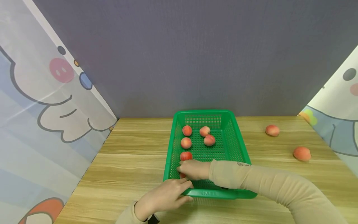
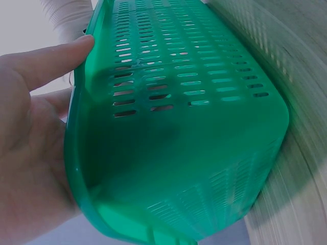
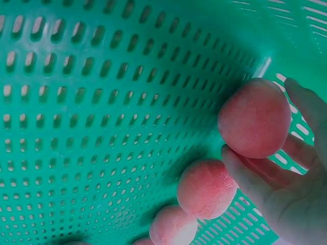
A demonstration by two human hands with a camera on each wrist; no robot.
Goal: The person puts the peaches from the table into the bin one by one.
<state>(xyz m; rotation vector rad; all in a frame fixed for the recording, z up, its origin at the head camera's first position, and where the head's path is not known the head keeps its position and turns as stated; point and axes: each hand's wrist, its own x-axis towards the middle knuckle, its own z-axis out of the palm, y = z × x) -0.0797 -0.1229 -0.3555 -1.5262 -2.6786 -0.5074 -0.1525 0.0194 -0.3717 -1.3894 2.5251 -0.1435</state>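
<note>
A green plastic basket (image 1: 243,146) with slotted walls stands on the table. My left hand (image 1: 167,193) grips its near left corner, thumb and fingers on either side of the rim (image 2: 76,153). Inside that corner, my right hand (image 1: 194,169) holds a peach (image 3: 255,118) between thumb and fingers; in the head view the hand mostly covers this fruit. Just beyond it lies another peach (image 1: 185,156), with a peach (image 1: 185,143) and a peach (image 1: 186,130) further along the left wall. Two more peaches, one (image 1: 204,131) behind the other (image 1: 209,140), lie nearer the middle.
On the wooden table (image 1: 126,161), right of the basket, lie a peach (image 1: 272,130) near the back and a peach (image 1: 302,153) closer to the right edge. A grey partition (image 1: 179,62) rises behind the table, with cartoon-printed sheets (image 1: 36,93) at both sides.
</note>
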